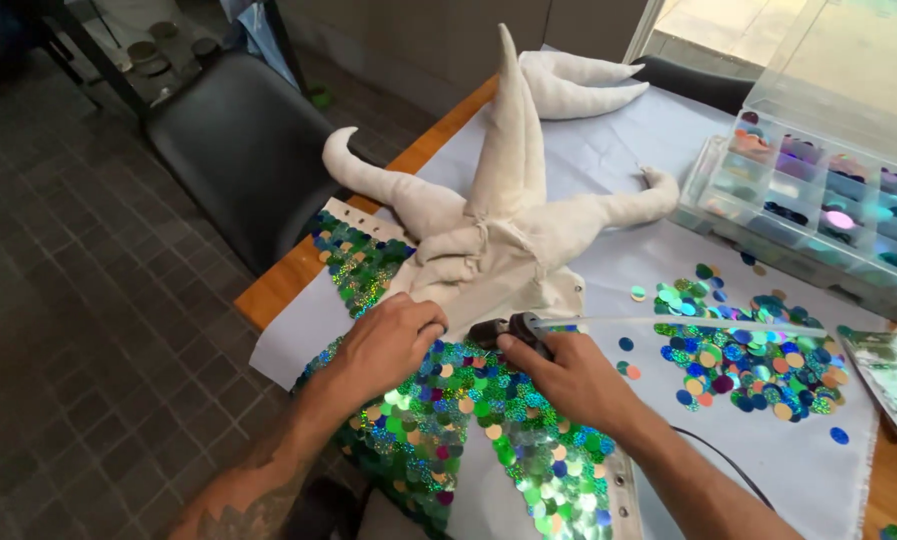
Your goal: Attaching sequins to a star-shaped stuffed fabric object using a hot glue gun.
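A cream stuffed fabric shape [508, 190] with several pointed tentacles lies on a table covered with white paper [608, 150]. Its lower part is covered with shiny green, blue and orange round sequins [468, 420]. My left hand [388, 340] presses down on the fabric at the edge of the sequined area. My right hand [568, 375] grips a dark glue gun [508, 330], its nozzle at the fabric next to my left hand. A clear glue stick [688, 322] sticks out behind the gun to the right.
A loose pile of sequins [738, 345] lies on the paper at right. Behind it stands a clear compartment box [818, 200] of sorted sequins, lid up. A foil packet [893, 380] lies far right. A dark chair [248, 150] stands left of the table. A black cord [723, 460] trails from the gun.
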